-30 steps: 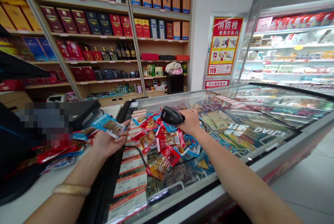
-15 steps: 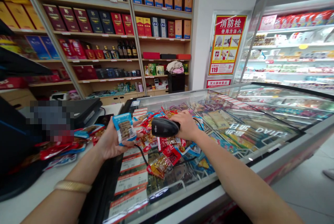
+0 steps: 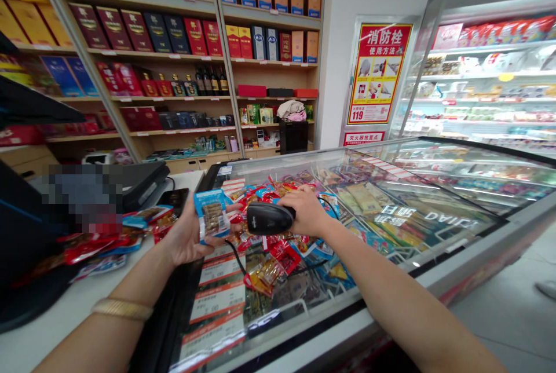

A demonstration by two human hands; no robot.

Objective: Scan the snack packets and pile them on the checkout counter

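My left hand (image 3: 186, 237) grips a small blue-edged snack packet (image 3: 212, 216) with a clear window showing brown pieces. My right hand (image 3: 306, 211) is wrapped round a black handheld barcode scanner (image 3: 269, 219), whose head points left at the packet, a short gap apart. Beneath the scanner lies a heap of red and blue snack packets (image 3: 282, 257) on the glass top of a chest freezer (image 3: 313, 315). The scanner's black cable (image 3: 237, 257) runs among these packets. The scanner's handle is mostly hidden by my fingers.
More snack packets (image 3: 104, 245) lie on the white counter (image 3: 104, 286) at left, beside a dark monitor stand (image 3: 26, 286). Price labels (image 3: 217, 297) line the freezer's left side. Behind stand shelves of boxed bottles (image 3: 174, 34); a lit display fridge (image 3: 490, 77) is at right.
The scanner in my right hand has moved slightly left, closer to the packet. The packet in my left hand has shifted a little right and stands more upright.
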